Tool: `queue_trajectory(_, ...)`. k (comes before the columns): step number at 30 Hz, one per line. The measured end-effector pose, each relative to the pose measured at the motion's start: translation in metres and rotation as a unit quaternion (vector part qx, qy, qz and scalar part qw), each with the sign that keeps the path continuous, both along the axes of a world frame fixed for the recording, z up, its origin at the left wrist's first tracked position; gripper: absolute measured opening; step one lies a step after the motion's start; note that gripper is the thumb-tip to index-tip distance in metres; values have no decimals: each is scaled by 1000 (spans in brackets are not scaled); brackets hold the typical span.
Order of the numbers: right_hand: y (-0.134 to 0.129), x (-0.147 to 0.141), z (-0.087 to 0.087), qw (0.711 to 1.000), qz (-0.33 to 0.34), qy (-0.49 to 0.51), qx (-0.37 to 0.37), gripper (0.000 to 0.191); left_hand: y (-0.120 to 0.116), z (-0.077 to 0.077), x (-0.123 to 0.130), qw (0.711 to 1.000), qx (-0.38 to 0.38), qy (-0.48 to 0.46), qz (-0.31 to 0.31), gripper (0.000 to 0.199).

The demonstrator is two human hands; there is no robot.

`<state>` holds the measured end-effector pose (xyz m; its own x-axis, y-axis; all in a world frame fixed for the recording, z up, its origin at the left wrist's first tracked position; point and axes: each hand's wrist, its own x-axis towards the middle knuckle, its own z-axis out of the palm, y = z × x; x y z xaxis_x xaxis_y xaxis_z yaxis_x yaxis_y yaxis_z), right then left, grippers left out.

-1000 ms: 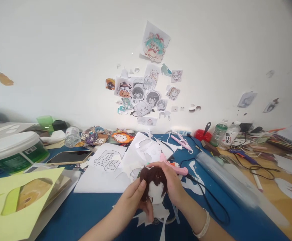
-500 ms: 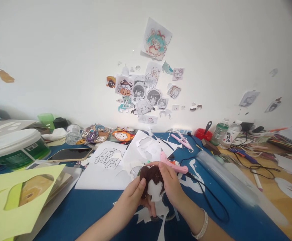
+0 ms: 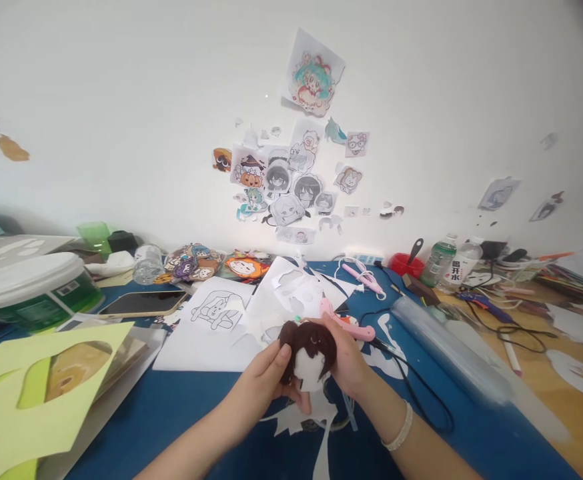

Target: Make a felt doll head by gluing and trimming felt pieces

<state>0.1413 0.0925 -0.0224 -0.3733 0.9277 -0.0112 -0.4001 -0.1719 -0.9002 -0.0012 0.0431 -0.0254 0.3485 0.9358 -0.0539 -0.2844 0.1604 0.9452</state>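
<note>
Between both hands is a doll-like head piece [image 3: 311, 363] with dark brown hair and a blank white face; whether it is flat or rounded I cannot tell. My left hand [image 3: 273, 372] grips its left side, thumb on the hair and other fingers underneath. My right hand [image 3: 346, 360] is closed on its right edge, with part of its fingers hidden behind. Just past the right hand lies a pink glue gun [image 3: 354, 328], its black cord trailing right. White paper scraps [image 3: 321, 415] lie below the head piece.
A line drawing [image 3: 219, 310] on white paper and a phone [image 3: 144, 303] lie to the left, beside a white-lidded tub [image 3: 26, 280] and yellow cut sheets [image 3: 96, 373]. Right of the cord are a clear plastic roll [image 3: 451, 353], bottles [image 3: 439, 260] and a red cup [image 3: 405, 265].
My hands have turned the head piece slightly, so more of its hair and white face shows. My right hand has shifted a little to the right along its edge.
</note>
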Motion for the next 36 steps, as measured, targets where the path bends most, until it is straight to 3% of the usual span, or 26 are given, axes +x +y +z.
queue_trajectory(8,-2,-4,-8,998,6,36,42,38,-8,13,4,999,-30,-9,42,48)
queue_trajectory(15,-6,-7,-10,995,-13,0,100,44,-11,13,8,998,-24,-11,49,52)
queue_trajectory(22,-3,-7,-16,997,-23,2,77,42,-12,16,6,998,-23,-8,56,49)
queue_trajectory(29,-6,-6,-3,999,20,34,6,45,-13,19,5,998,-27,-7,62,54)
queue_trajectory(36,-9,-10,-8,996,35,37,71,47,-12,17,6,997,-35,-19,65,59)
